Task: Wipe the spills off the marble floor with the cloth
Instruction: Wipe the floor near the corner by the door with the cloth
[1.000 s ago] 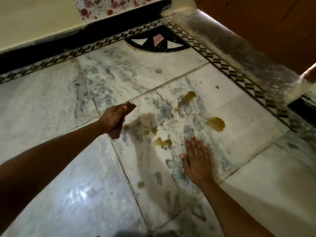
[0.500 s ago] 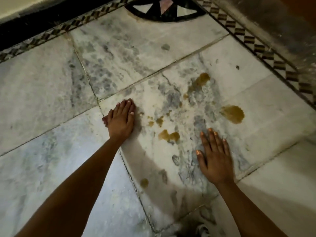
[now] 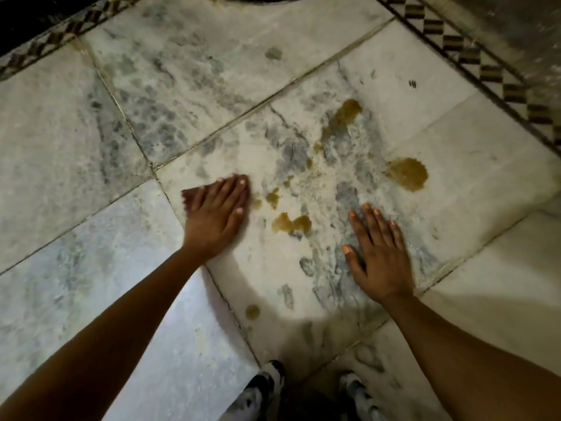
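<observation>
My left hand (image 3: 217, 212) presses flat on a dark red cloth (image 3: 189, 197) on the marble floor (image 3: 76, 141); only a corner of the cloth shows past my fingers. Brown spills lie just right of it: a small double blot (image 3: 291, 223), a small drop (image 3: 273, 197), a large round patch (image 3: 406, 174), a long streak (image 3: 341, 117) and a drop near my feet (image 3: 252, 312). My right hand (image 3: 378, 256) rests flat on the floor, fingers spread, holding nothing.
A checkered inlay border (image 3: 485, 74) runs along the upper right, with a raised dark sill beyond it. Another border strip (image 3: 51, 41) crosses the upper left. My two shoes (image 3: 267, 387) show at the bottom edge.
My left hand came down from holding the cloth in the air to pressing it flat on the floor. The view has tilted down and closer; my right hand stays planted.
</observation>
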{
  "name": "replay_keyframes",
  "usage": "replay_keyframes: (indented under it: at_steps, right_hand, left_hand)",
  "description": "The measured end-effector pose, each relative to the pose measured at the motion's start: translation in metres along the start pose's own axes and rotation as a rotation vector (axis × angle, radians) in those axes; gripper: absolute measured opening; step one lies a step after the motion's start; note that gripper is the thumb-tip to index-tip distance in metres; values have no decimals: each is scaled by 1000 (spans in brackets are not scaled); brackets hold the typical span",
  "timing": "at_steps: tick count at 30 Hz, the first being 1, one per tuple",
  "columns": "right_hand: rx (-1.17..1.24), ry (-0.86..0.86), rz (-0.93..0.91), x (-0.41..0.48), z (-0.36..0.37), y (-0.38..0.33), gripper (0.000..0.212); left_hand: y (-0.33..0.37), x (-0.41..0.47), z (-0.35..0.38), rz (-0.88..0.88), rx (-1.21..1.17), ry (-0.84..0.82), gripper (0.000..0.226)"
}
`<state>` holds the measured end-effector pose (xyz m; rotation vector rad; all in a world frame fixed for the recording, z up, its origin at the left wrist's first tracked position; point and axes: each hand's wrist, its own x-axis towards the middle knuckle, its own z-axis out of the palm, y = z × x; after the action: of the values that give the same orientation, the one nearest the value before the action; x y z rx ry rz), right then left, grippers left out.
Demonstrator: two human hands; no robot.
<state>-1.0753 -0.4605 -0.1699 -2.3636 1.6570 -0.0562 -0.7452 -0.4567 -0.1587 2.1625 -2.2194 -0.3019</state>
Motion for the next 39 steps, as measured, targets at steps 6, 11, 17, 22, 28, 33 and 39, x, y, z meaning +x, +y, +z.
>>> replay_keyframes:
  at_steps: [6, 11, 17, 22, 28, 33, 39]
  right_hand:
    - [-17, 2, -6, 1, 0, 0, 65]
    - [-12, 1, 1, 1, -2, -1, 64]
    - [-7, 16, -11, 1, -1, 0, 64]
    - [-9, 32, -11, 1, 0, 0, 63]
    - [0, -7, 0, 0, -2, 0, 64]
    - [-19, -24, 5, -1, -4, 1, 64]
    - [-14, 75, 125, -3, -10, 5, 65]
  left_hand:
    - [-38, 49, -13, -318, -7, 32, 55]
    - [5, 85, -11, -272, -66, 19, 52]
    - [28, 6, -1, 88, -54, 17, 53]
    - [-5, 26, -6, -139, 9, 18, 57]
    - [44, 96, -11, -191, -44, -35, 56]
    - [54, 43, 0, 133, 6, -85, 57]
    - [20, 57, -10, -35, 33, -30, 57]
